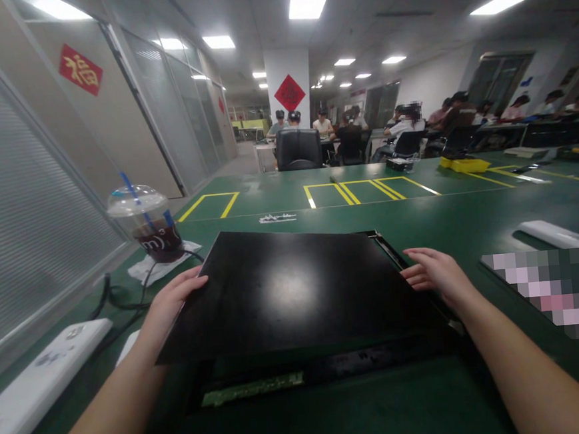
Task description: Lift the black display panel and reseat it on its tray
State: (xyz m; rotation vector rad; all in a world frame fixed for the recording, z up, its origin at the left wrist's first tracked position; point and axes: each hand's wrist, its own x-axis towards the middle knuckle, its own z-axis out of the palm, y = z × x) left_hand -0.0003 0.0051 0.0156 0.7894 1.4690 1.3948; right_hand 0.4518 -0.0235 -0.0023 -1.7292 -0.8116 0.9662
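Observation:
A flat, glossy black panel that looks like a display screen (295,283) is tilted above a thin black frame (371,360). A strip of green circuit board (253,388) shows along the frame's near side. My left hand (178,292) is closed on the panel's left edge, thumb on top and fingers hidden below. Beside the right edge, my right hand (437,275) has its fingers stretched toward the panel and frame; whether the fingertips touch is unclear.
On the left stand a lidded drink cup (154,221) on a tissue, a black cable (120,304) and a white device (46,383). A pixelated item (550,290) and another white device (561,234) lie right. Yellow trays (463,164) sit farther back. Several people work beyond the green table (248,203).

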